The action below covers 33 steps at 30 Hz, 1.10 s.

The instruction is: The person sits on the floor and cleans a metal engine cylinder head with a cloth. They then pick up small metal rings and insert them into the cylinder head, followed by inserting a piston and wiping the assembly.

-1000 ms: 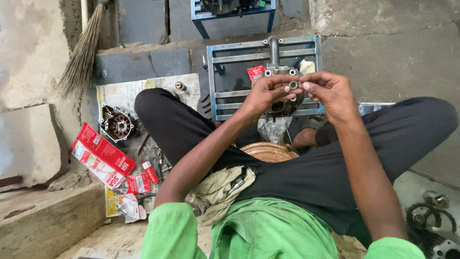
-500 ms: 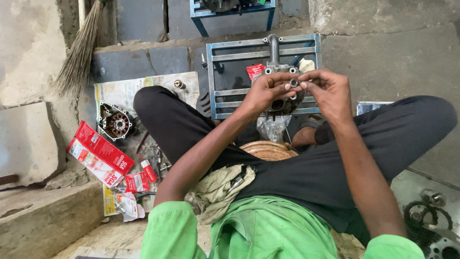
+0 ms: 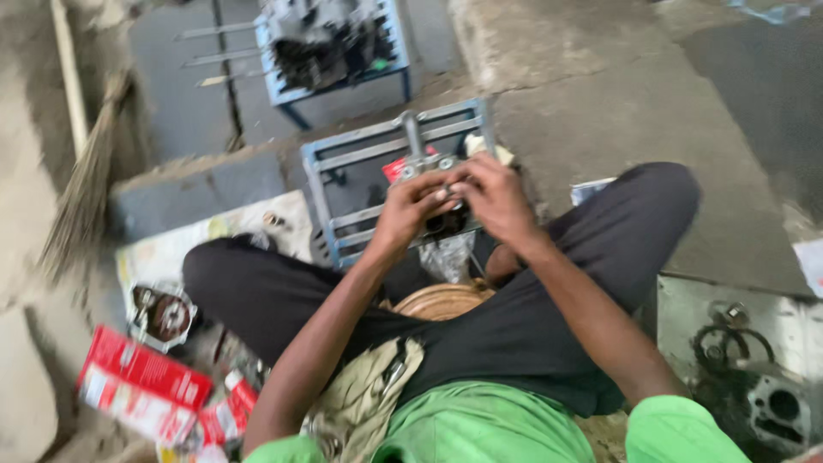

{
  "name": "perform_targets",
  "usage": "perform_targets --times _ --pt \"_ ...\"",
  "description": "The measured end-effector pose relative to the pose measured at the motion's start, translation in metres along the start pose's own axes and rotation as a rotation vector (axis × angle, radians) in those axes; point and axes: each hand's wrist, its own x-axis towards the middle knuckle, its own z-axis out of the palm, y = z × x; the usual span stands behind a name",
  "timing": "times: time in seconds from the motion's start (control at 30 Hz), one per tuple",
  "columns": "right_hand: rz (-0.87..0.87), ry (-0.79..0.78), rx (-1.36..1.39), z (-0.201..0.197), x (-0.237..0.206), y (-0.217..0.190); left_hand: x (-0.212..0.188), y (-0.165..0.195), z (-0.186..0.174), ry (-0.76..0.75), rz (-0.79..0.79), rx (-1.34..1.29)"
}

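Note:
My left hand [image 3: 411, 210] and my right hand [image 3: 495, 199] meet in front of me, both wrapped around a grey metal engine part [image 3: 446, 219] held over a blue metal frame [image 3: 330, 159]. The fingers of both hands cover most of the part; only its dark lower edge and some round bosses on top show. I sit on the ground with black trousers and green sleeves, knees spread to either side. The view is blurred by motion.
A second blue stand [image 3: 339, 51] holding engine parts stands further off. A broom [image 3: 81, 197] leans at the left. Red cartons [image 3: 141, 381] and a round metal part [image 3: 163, 315] lie at my left knee, more metal parts [image 3: 754, 377] at the right.
The camera has swung and tilted, so the scene shifted and blurred. Both hands stay closed around the metal part over the blue frame.

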Motion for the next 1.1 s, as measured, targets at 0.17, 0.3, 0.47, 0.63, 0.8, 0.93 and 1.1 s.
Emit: perform_targets --times 0.17,0.3,0.47,0.63,0.8,0.93,1.1 --pt "-0.131 0.081 -0.001 -0.005 0.002 0.002 -0.001 0.016 0.011 0.122 -0.088 0.053" --pt "-0.130 0.103 -0.013 -0.007 -0.005 -0.002 0.000 0.016 0.015 0.117 -0.071 0.013" --pt "-0.164 0.143 -0.141 -0.012 -0.007 -0.005 0.007 0.010 0.016 0.123 -0.066 -0.010" --pt "-0.191 0.123 -0.132 -0.010 -0.005 0.000 0.005 0.012 0.015 0.137 -0.087 0.022" --pt "-0.081 0.081 0.023 -0.006 -0.002 0.008 0.003 0.006 0.007 0.101 -0.052 0.016" --pt "0.087 -0.043 0.301 -0.011 0.001 0.012 0.007 0.003 0.003 0.047 -0.006 -0.062" --pt "0.233 -0.035 0.589 -0.016 0.006 0.002 0.006 0.013 0.003 0.025 -0.016 -0.098"
